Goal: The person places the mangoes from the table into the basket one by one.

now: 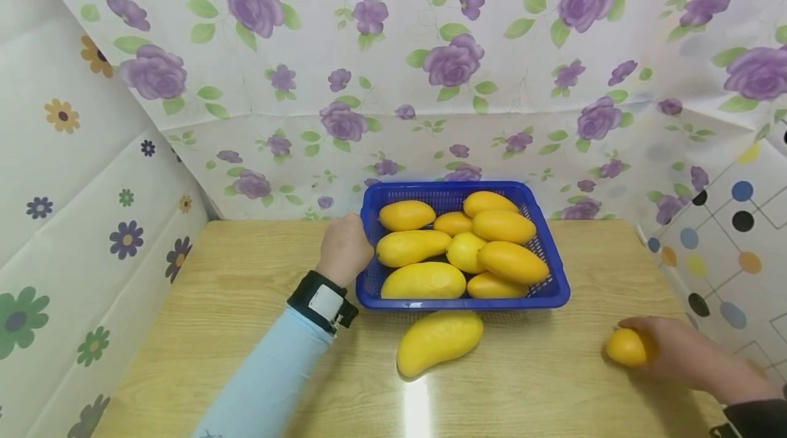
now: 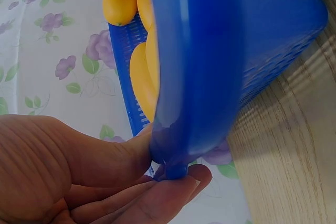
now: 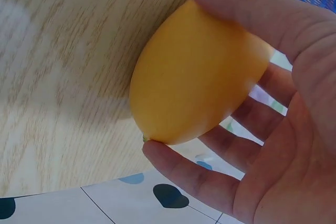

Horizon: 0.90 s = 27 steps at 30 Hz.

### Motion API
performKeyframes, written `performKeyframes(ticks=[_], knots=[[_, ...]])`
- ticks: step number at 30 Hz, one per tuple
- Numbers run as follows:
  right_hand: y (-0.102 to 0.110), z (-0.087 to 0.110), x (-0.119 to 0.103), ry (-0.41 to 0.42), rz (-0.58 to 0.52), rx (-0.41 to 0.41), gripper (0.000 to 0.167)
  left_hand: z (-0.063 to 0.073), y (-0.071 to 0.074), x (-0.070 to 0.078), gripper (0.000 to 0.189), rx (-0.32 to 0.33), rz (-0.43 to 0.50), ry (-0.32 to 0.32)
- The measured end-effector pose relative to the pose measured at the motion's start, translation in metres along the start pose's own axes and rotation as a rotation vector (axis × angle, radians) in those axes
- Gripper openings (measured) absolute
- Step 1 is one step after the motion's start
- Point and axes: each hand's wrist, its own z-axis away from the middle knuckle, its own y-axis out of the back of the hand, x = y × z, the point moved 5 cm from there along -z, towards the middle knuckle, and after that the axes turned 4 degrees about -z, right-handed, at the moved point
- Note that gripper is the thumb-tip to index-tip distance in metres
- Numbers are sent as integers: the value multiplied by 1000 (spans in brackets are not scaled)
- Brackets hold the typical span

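A blue plastic basket [image 1: 461,303] stands on the table and holds several yellow and orange mangoes [image 1: 424,281] and a rounder yellow fruit [image 1: 465,252]. My left hand [image 1: 346,250] is at the basket's left side. In the left wrist view, its thumb and fingers pinch the blue rim [image 2: 205,66] at a corner. Far to the right, my right hand [image 1: 676,352] grips an orange-yellow mango [image 1: 627,347] low over the table. The right wrist view shows the thumb on one side of this mango [image 3: 194,77] and the fingers round the other; whether it touches the wood is unclear.
A larger yellow mango [image 1: 439,342] lies on the wooden table [image 1: 541,383] just in front of the basket. Behind the table hangs a cloth [image 1: 369,69] with purple flowers. Patterned sheets [image 1: 732,240] also close off the left and right sides.
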Motion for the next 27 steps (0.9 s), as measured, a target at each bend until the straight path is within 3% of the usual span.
performKeyframes(ticks=[9,15,19,22,27], knots=[[1,-5,-2,-45,1,22,79,-1,-2,-2,14,0,3,8],[12,-13,-14,26,14,96,76,-1,-2,-2,17,-3,18,10],[33,-23,-28,85,38,155,71,-1,-3,-2,20,-10,21,24],[55,-31,-42,96,33,158,74,0,-3,-3,20,-11,18,31],[95,-42,-71,130,68,235,79,0,-3,-4,20,-16,33,31]])
